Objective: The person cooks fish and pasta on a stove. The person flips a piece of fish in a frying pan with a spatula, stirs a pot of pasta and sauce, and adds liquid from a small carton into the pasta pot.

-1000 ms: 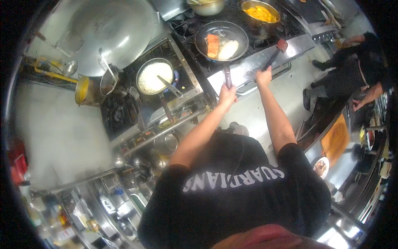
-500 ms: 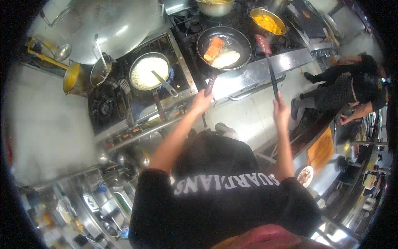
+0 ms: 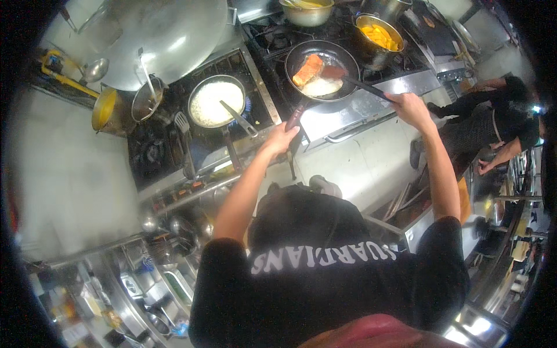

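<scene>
My left hand is closed around the brown handle of a dark frying pan on the stove. In the pan lie an orange fillet that looks like salmon and a pale white fillet. My right hand grips the black handle of a spatula. Its reddish-brown head reaches into the pan and meets the pale fillet's upper right edge; whether it is under the fillet I cannot tell.
Left of the frying pan, a pan of creamy white food sits over a blue flame, a metal utensil resting in it. A pot of yellow-orange pieces stands behind right. A large wok fills the back left. Another person is at the right.
My right hand has swung the spatula from upright beside the pan leftward, so its head is now in the pan. My left hand stays on the pan handle.
</scene>
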The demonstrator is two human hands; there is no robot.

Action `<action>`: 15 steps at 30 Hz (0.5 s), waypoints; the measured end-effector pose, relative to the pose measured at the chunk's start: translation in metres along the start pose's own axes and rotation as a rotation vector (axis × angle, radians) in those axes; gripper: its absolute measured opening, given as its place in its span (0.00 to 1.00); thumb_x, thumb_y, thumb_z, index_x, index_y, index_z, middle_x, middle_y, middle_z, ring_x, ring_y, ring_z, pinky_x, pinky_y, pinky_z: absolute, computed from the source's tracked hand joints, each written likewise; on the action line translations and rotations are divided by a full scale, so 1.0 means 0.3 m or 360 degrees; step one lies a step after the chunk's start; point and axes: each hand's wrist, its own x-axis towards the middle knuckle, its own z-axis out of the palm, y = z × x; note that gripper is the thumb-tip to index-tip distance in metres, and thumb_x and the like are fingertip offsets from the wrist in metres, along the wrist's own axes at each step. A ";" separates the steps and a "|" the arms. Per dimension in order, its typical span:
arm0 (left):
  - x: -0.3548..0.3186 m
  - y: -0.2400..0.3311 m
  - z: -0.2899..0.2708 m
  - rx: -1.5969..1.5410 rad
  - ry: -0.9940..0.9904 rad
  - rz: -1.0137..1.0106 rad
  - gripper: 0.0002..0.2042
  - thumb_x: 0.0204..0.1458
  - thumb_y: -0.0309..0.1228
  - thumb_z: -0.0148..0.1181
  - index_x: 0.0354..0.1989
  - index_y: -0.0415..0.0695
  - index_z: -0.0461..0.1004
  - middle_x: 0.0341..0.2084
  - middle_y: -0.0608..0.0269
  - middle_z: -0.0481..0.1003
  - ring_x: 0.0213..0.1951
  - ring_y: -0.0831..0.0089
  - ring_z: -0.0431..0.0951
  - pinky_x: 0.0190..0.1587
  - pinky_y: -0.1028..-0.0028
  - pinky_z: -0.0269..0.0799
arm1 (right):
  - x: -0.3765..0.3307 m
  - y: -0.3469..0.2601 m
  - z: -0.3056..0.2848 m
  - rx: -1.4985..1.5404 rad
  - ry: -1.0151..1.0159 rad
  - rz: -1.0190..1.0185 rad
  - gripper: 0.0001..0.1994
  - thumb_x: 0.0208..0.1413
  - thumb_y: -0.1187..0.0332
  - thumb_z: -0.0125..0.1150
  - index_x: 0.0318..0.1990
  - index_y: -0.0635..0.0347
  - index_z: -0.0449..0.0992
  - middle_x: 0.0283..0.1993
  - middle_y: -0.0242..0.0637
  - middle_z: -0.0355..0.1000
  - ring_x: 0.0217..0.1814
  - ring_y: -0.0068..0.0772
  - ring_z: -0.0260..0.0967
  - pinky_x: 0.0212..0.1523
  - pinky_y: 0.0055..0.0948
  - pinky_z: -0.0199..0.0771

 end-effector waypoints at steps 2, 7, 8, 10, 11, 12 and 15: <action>0.013 -0.017 -0.011 -0.0020 -0.0006 0.0044 0.16 0.63 0.44 0.60 0.43 0.42 0.74 0.22 0.68 0.70 0.22 0.75 0.69 0.23 0.69 0.64 | 0.051 -0.035 0.024 0.0033 0.0030 -0.0073 0.18 0.56 0.63 0.65 0.55 0.47 0.82 0.48 0.49 0.79 0.51 0.54 0.77 0.51 0.46 0.77; 0.010 -0.037 -0.030 0.0029 0.0017 0.0063 0.15 0.62 0.44 0.61 0.39 0.42 0.73 0.22 0.69 0.69 0.22 0.75 0.68 0.23 0.69 0.63 | 0.080 -0.050 -0.094 -0.0025 -0.0134 0.0029 0.18 0.57 0.62 0.65 0.56 0.46 0.82 0.49 0.48 0.79 0.51 0.54 0.77 0.51 0.45 0.77; 0.005 -0.038 -0.033 0.0062 0.0006 0.0081 0.15 0.62 0.44 0.61 0.37 0.42 0.72 0.21 0.69 0.69 0.22 0.75 0.68 0.23 0.69 0.63 | 0.082 -0.043 -0.108 -0.0027 -0.0189 -0.0032 0.18 0.57 0.62 0.65 0.56 0.46 0.81 0.50 0.48 0.79 0.51 0.54 0.77 0.51 0.44 0.77; 0.007 -0.017 -0.021 0.0058 -0.0038 0.0083 0.15 0.62 0.44 0.61 0.36 0.43 0.72 0.21 0.69 0.69 0.21 0.75 0.68 0.23 0.69 0.63 | 0.127 0.045 -0.002 -0.0010 -0.0103 -0.0091 0.18 0.57 0.61 0.66 0.56 0.45 0.82 0.50 0.47 0.79 0.52 0.53 0.77 0.52 0.44 0.77; 0.006 -0.016 -0.022 0.0048 -0.0053 0.0070 0.15 0.62 0.44 0.61 0.35 0.43 0.71 0.21 0.69 0.69 0.21 0.76 0.68 0.22 0.69 0.63 | 0.148 0.045 0.024 0.0017 -0.0022 -0.0181 0.19 0.56 0.59 0.67 0.56 0.45 0.82 0.51 0.46 0.79 0.52 0.52 0.77 0.53 0.43 0.77; 0.006 -0.013 -0.018 0.0050 -0.0056 0.0070 0.15 0.62 0.44 0.61 0.35 0.43 0.71 0.21 0.69 0.69 0.21 0.76 0.68 0.22 0.69 0.63 | 0.146 0.058 0.037 0.0017 -0.0022 -0.0178 0.19 0.56 0.59 0.67 0.56 0.45 0.82 0.51 0.46 0.79 0.52 0.52 0.77 0.53 0.43 0.77; 0.014 -0.032 -0.033 0.0028 -0.0043 0.0039 0.16 0.62 0.45 0.60 0.38 0.41 0.74 0.24 0.64 0.73 0.24 0.70 0.72 0.27 0.66 0.67 | 0.155 -0.005 -0.010 0.0055 -0.0083 -0.0140 0.18 0.56 0.59 0.67 0.54 0.45 0.83 0.52 0.46 0.80 0.53 0.51 0.77 0.53 0.43 0.77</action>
